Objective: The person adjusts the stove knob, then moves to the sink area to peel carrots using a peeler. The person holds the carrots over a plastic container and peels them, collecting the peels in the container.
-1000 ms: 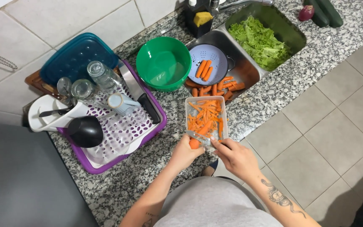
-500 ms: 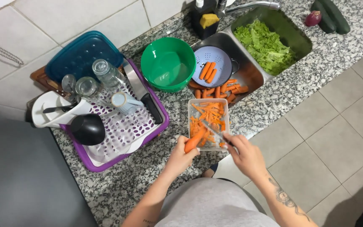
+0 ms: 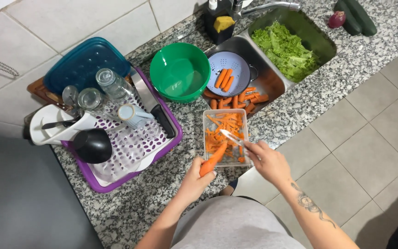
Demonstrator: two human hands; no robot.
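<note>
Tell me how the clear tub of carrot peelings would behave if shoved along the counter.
The tub looks thin, clear plastic, so probably light and easily slid on the polished granite counter. Its near end seems to sit by the counter edge, so a shove that way might tip it. The loose peelings would likely shift or spill.

Grey top, bare forearms; dark tattoo on right forearm (image 3: 307,205), design hard to read.

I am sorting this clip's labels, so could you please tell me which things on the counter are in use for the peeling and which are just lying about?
In use:
left hand holding a carrot
right hand with a peeler
clear tub of peelings
colander of carrots

Lying about:
green bowl
purple drying rack
glass jars
lettuce
blue lid
</note>
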